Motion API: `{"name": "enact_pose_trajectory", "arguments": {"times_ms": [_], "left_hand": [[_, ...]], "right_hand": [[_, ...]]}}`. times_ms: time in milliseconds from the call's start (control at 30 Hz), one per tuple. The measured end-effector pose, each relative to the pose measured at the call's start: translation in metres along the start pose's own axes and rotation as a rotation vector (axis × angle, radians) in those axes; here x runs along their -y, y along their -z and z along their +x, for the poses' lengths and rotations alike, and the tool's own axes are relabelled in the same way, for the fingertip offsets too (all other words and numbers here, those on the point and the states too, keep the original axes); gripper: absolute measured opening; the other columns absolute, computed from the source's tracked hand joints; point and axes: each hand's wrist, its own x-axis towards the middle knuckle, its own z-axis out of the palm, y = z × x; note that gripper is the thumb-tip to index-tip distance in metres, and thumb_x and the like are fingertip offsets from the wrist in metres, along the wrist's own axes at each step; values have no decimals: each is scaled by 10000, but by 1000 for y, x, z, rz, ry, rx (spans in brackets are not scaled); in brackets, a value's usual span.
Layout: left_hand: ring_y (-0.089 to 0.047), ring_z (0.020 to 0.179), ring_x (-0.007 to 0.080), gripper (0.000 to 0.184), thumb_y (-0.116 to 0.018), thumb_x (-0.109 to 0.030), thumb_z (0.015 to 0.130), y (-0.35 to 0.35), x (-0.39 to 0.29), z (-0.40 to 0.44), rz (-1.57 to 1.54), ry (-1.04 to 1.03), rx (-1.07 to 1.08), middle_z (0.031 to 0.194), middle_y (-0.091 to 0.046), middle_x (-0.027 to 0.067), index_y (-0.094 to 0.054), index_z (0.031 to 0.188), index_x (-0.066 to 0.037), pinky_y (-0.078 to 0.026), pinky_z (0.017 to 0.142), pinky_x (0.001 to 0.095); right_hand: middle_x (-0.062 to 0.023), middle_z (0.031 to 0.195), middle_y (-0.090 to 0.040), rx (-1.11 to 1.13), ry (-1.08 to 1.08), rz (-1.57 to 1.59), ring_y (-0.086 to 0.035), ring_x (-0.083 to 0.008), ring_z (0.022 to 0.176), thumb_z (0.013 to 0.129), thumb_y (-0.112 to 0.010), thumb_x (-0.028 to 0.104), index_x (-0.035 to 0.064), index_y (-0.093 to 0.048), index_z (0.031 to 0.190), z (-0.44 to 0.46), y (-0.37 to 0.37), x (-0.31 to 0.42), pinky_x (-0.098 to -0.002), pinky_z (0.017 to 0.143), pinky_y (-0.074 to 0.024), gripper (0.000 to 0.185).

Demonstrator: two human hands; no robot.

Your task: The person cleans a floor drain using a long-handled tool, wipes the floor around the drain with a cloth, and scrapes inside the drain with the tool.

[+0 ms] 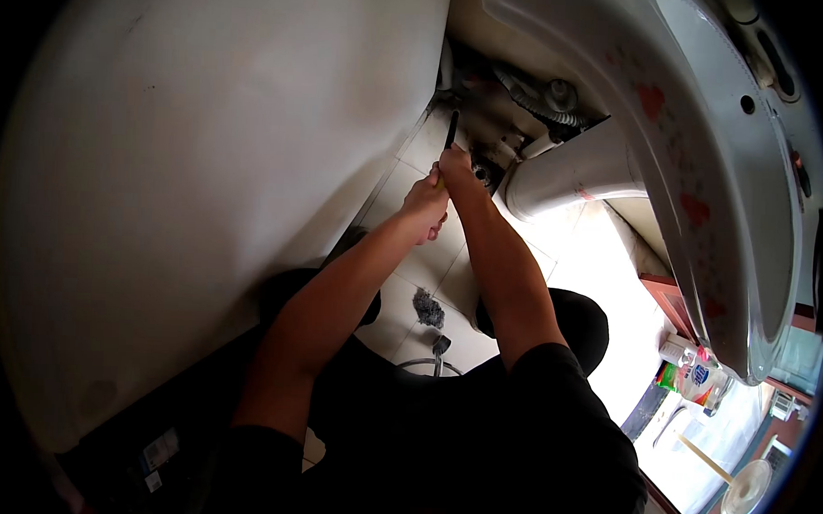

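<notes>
Both hands are together near the middle of the view, wrapped round a dark rod-like tool [452,127]. My left hand [424,206] grips its near end, where a bit of yellow shows. Just ahead of it, my right hand [455,164] is closed on the same tool. The tool's dark shaft points away toward the dirty floor corner beside the wall. A dark drain opening [482,174] lies just right of my right hand, partly hidden by it. What the tip of the tool touches is too dark to tell.
A white basin [704,177] with red hearts overhangs the right, above its pedestal [568,176]. A corrugated hose [526,100] runs behind. A grey clump [428,308] and a black plug-like piece [441,344] lie on the floor tiles. A white panel [206,159] fills the left; bottles [700,376] stand lower right.
</notes>
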Motion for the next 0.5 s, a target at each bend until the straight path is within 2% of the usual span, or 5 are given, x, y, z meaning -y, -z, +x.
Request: {"name": "enact_pose_trajectory", "arguments": {"times_ms": [100, 167, 300, 367, 500], "left_hand": [[-297, 432, 102, 297, -297, -355, 1003, -3, 7, -6, 36, 33, 8, 575, -376, 1, -429, 1260, -289, -247, 385, 274], [-290, 428, 100, 266, -296, -416, 1006, -5, 15, 0, 64, -8, 3, 562, -367, 0, -455, 1141, -251, -240, 383, 277], [-289, 427, 100, 290, -309, -434, 1003, 4, 4, 13, 31, -47, 45, 569, -371, 1, -449, 1203, -278, -236, 383, 274], [-275, 443, 72, 461, -395, -258, 965, 3, -1, -7, 21, 46, 39, 644, -404, 15, -349, 1410, -368, -205, 385, 237], [-276, 435, 81, 491, -374, -206, 948, 0, 0, 7, 29, -18, -31, 625, -410, 21, -353, 1413, -364, -219, 381, 252]], "right_hand": [[-156, 712, -598, -32, -55, 53, -595, -253, 579, 902, -372, 62, 50, -413, 1331, -9, 3, -7, -404, 510, -480, 431], [-162, 714, -601, -81, -13, -49, -598, -267, 584, 914, -364, 85, 49, -412, 1334, -14, 4, -5, -411, 525, -490, 425], [-159, 725, -609, -35, -62, 24, -608, -280, 612, 917, -370, 95, 54, -400, 1354, 3, -1, 1, -430, 526, -491, 440], [-117, 646, -541, -62, 34, -52, -536, -225, 488, 873, -322, 10, 115, -298, 1469, 26, -2, -20, -385, 441, -433, 606], [-133, 620, -529, 1, -51, 170, -523, -242, 450, 862, -340, -6, 63, -332, 1415, 6, 1, 0, -405, 405, -419, 557]]}}
